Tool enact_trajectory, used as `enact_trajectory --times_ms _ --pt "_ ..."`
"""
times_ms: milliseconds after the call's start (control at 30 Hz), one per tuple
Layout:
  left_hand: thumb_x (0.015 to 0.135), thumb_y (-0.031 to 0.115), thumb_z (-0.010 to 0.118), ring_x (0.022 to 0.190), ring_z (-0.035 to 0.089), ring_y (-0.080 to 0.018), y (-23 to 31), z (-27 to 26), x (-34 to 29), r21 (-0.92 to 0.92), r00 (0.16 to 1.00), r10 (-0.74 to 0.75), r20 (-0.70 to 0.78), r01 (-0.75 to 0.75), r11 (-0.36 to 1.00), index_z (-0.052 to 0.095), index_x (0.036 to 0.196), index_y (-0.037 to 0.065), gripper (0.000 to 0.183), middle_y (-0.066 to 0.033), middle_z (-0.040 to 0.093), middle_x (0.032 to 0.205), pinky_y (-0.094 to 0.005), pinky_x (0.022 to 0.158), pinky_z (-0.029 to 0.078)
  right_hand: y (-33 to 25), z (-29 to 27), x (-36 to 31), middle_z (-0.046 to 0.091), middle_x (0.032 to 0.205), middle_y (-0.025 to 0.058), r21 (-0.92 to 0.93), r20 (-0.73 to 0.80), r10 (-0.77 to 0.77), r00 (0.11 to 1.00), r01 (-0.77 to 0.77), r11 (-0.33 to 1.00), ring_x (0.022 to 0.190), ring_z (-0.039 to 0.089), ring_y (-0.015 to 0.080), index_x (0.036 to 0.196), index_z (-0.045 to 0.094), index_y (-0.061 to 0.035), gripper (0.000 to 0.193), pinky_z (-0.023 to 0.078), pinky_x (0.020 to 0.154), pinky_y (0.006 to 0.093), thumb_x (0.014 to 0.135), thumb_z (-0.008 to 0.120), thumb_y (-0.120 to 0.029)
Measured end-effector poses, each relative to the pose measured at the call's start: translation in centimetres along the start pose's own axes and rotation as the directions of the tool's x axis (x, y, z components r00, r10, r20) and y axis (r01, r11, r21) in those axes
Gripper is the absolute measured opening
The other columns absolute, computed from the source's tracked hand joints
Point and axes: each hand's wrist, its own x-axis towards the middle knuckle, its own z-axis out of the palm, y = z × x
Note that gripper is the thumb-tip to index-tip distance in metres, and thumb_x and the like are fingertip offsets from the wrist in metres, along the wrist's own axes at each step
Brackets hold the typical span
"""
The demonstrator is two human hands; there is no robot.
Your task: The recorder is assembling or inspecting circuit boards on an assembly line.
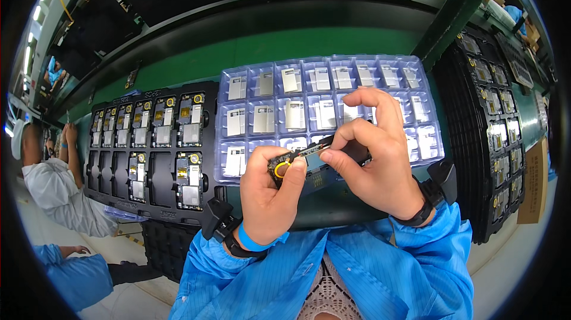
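A: Where is the thing being worked on?

B: The circuit board (311, 164) is held up in front of the chest, tilted, over the near edge of the clear tray (220, 159)

A: And the grip?

B: The left hand (270, 180) is closed around one end, by the yellow ring, thumb pressed along the near side. The right hand (377, 159) has thumb and forefinger drawn together at the other end, with the remaining fingers lifted away. Whether that pinch takes the edge itself or some small part there, I cannot tell

A: How far along does it look?

B: Midway on this one, I'd judge, since both hands are busy at it and it lies in no slot. In the black tray (162, 174) to the left, the far row is filled with boards (162, 135). The near row has two, and the remaining slots (119, 171) look bare

A: Are those boards finished?

B: The view doesn't settle that

A: What about supplies?

B: Flat metal pieces (236, 122) sit in every pocket I can see clearly; the hands hide a few. Right of that, a tall tray stack (461, 141) carries more boards on top, so plenty seems left, if those are waiting
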Motion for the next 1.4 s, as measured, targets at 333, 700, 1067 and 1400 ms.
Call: enact_trajectory --times_ms 333,700,1067,1400 --pt "0.084 0.003 0.054 0.059 0.041 -0.0005 0.1 -0.1 -0.2 0.002 1.0 0.0 0.008 0.0 1.0 0.043 0.094 0.001 0.015 0.0013 0.048 0.071 -0.0165 0.049 0.033 0.4 0.2 0.2 0.052 0.084 0.0084 0.426 0.157 0.374 0.914 -0.405 0.809 0.077 0.052 0.0183 0.08 0.057 -0.0031 0.025 0.042 0.066 0.0269 0.06 0.072 -0.002" --pt "0.082 0.005 0.057 0.064 0.044 -0.002 -0.1 -0.1 0.5 0.086 1.0 -0.013 0.026 0.011 0.996 0.045 0.093 0.0 0.017 -0.0003 0.051 0.074 -0.0168 0.053 0.036 1.0 0.4 -0.1 0.05 0.077 0.0018 0.361 0.107 0.317 0.942 -0.334 0.871 0.065 0.049 0.0052 0.076 0.057 -0.0009 0.021 0.039 0.054 0.0169 0.062 0.073 0.0" --pt "0.08 0.002 0.059 0.069 0.048 -0.0038 0.1 0.2 0.4 0.002 0.998 -0.055 0.02 0.055 0.999 0.045 0.095 0.0 0.021 -0.0023 0.054 0.079 -0.0176 0.059 0.04 0.3 0.2 -0.3 0.051 0.075 0.0064 0.293 0.055 0.282 0.958 -0.285 0.913 0.068 0.055 0.0154 0.078 0.058 -0.0011 0.024 0.045 0.059 0.0243 0.06 0.073 -0.002" --pt "0.081 0.005 0.058 0.072 0.05 -0.006 -0.1 -0.2 1.9 -0.081 0.979 -0.199 0.042 0.202 0.976 0.046 0.097 -0.003 0.022 -0.005 0.056 0.083 -0.0196 0.063 0.042 2.8 0.0 0.2 0.06 0.081 0.0087 0.473 0.254 0.362 0.897 -0.442 0.762 0.078 0.058 0.0148 0.091 0.058 0.0034 0.022 0.045 0.066 0.0262 0.074 0.06 -0.01"
